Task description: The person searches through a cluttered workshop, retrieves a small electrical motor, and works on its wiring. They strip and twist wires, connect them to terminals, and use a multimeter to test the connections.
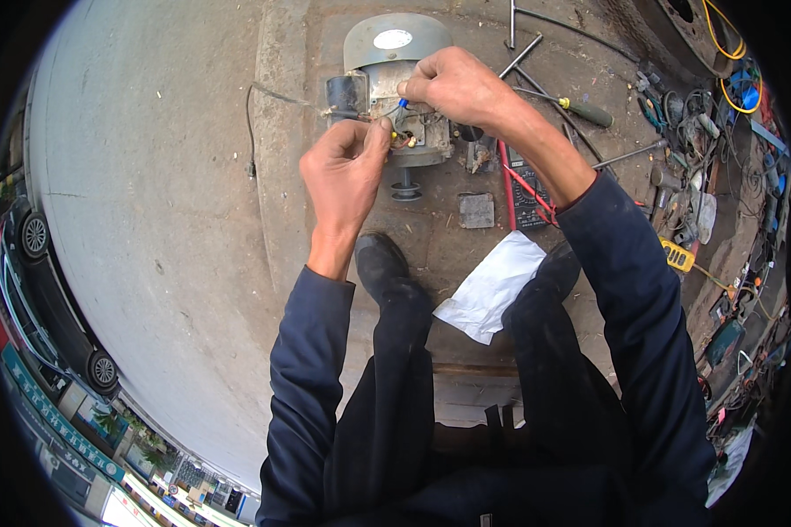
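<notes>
An electric motor (388, 79) with a rounded grey end cover lies on the ground in front of me, its pulley (405, 189) toward my feet. A black cylinder (346, 95) is fixed to its left side. Over the motor's opened wiring area (413, 136), my left hand (344, 167) is closed in a pinch on a thin wire with a yellow bit at its end (394, 134). From the right, my right hand (455, 86) pinches a small blue-ended wire (402, 104) just above it. The fingers partly hide the wires.
Right of the motor lie a red-edged multimeter (526, 198), a screwdriver (586, 111) and a T-handle wrench (536, 81). White paper (492, 285) lies between my boots, near a grey block (476, 211). Tools and cables clutter the far right. A loose cable (251, 132) trails left.
</notes>
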A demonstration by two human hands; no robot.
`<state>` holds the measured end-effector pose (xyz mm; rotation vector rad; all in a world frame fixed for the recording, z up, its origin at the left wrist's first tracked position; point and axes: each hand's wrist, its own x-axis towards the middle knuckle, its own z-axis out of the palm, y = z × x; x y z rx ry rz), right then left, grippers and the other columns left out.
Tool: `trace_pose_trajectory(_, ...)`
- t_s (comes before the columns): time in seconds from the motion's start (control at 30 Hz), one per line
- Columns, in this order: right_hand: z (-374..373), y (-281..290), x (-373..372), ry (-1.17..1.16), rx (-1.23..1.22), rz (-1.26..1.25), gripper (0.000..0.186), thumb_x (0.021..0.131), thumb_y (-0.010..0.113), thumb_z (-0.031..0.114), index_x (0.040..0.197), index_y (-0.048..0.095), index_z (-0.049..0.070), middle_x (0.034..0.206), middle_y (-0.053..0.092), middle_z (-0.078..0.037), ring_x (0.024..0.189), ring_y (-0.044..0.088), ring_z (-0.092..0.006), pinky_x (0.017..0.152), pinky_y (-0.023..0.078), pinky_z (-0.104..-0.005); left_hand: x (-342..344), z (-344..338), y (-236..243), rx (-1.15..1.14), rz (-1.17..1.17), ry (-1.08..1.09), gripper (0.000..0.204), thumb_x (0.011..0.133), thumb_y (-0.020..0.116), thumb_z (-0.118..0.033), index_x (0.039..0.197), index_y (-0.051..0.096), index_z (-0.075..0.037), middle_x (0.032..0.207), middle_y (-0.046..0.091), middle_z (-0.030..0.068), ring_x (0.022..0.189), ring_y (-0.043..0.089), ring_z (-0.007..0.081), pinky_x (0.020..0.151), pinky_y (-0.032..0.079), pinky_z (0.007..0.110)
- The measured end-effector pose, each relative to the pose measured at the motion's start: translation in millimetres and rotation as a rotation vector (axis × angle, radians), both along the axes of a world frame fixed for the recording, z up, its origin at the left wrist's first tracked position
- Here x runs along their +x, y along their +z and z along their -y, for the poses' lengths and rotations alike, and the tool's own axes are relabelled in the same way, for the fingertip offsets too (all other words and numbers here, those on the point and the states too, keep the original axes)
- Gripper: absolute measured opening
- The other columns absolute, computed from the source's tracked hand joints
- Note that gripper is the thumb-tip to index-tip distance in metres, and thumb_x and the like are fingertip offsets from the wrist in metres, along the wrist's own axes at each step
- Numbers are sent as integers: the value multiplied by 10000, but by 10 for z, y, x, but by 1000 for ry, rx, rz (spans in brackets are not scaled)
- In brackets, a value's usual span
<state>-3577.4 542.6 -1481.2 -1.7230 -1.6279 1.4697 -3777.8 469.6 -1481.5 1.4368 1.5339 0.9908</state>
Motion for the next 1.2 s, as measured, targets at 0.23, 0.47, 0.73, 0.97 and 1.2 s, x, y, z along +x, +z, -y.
trace_pose_trajectory(0.23,12,-19,-10,-17,41,0,352,861,717,289,760,727,-48,671,668,-191,653,643,-261,686,527,-446,167,-192,173,-151,-146,29,230,928,815,-164,1065,792,20,724,641,-27,669,521,35,592,439,226)
trace_pose_trajectory(0.47,-75,49,-51,93,63,136,316,831,674,265,811,743,-42,810,712,-287,729,694,-393,733,544,-485,260,-219,155,-218,-200,-10,230,886,801,-185,1023,811,-1,755,754,119,658,680,130,641,541,306)
trace_pose_trajectory(0.73,-37,198,-167,148,264,283,402,895,682,355,828,711,-40,766,692,-256,724,693,-378,699,533,-487,263,-222,48,-273,-83,63,254,859,787,-221,979,809,1,732,750,149,647,702,170,642,548,340)
trace_pose_trajectory(0.97,-91,267,-159,321,383,343,372,917,602,299,862,743,-41,874,714,-312,850,701,-507,780,550,-584,237,-215,11,-255,19,67,219,862,795,-184,941,801,20,666,703,86,616,592,101,601,501,310)
trace_pose_trajectory(1.2,-55,200,-126,401,433,282,202,868,632,100,856,694,-91,871,693,-332,857,688,-515,742,545,-563,226,-200,-12,-213,63,62,182,867,785,-148,899,789,31,665,668,28,641,549,65,587,470,283)
